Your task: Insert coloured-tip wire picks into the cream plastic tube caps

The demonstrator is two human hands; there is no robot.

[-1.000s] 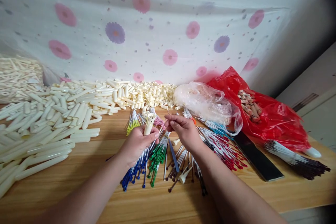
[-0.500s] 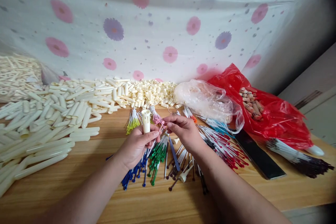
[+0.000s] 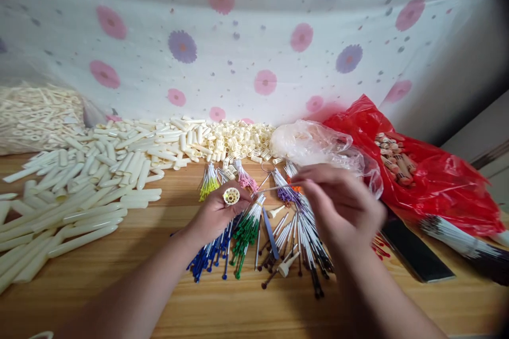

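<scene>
Wrapped in my left hand [image 3: 212, 215] is a cream plastic pen barrel [image 3: 231, 196], its round slotted end tilted toward me. My right hand [image 3: 342, 206], slightly blurred, is out to the right with fingers pinched on a thin pen refill [image 3: 276, 188]. The refill points left, and its far tip is close to the fingers of my left hand. Below the hands lie bundles of refills with coloured ends: blue [image 3: 212, 249], green [image 3: 246, 228] and brown-black [image 3: 314, 243]. Yellow refills [image 3: 209, 185], pink refills [image 3: 245, 177] and purple refills [image 3: 287, 190] lie behind.
Long cream tubes [image 3: 91, 212] cover the left of the table. Small slotted pieces [image 3: 242, 140] are heaped at the back. A clear bag [image 3: 314, 140], a red bag [image 3: 445, 180] and a black flat object [image 3: 417, 251] occupy the right. Cone-shaped cream tips [image 3: 284, 267] lie in front.
My right hand has drawn away to the right with the thin refill. My left hand has tipped the barrel from upright so its slotted end faces me. The view has shifted slightly.
</scene>
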